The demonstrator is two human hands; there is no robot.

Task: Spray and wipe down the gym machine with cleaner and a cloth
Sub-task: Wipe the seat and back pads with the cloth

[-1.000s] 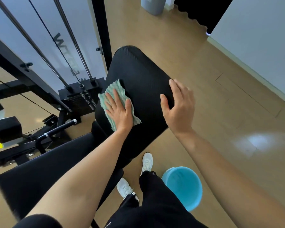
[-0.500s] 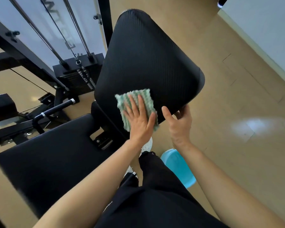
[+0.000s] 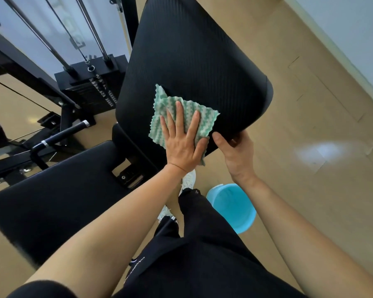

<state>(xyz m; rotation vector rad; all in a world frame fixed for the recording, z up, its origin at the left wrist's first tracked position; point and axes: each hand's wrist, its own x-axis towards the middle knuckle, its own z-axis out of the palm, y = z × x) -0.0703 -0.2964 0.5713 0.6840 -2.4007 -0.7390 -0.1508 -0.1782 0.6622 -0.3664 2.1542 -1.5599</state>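
A black ribbed back pad of the gym machine tilts up in the middle of the head view. A green-and-white cloth lies flat against the pad's lower part. My left hand presses on the cloth with fingers spread. My right hand grips the pad's lower right edge, fingers curled under it. The black seat pad stretches to the lower left. No spray bottle is visible.
A weight stack with guide rods and cables stands at the left, with a black handle bar in front. A light blue bucket sits on the wooden floor by my feet. A white wall runs along the upper right.
My left hand slid the cloth from the pad's upper left down to its lower edge. My right hand moved from the pad's face to gripping the lower right edge.
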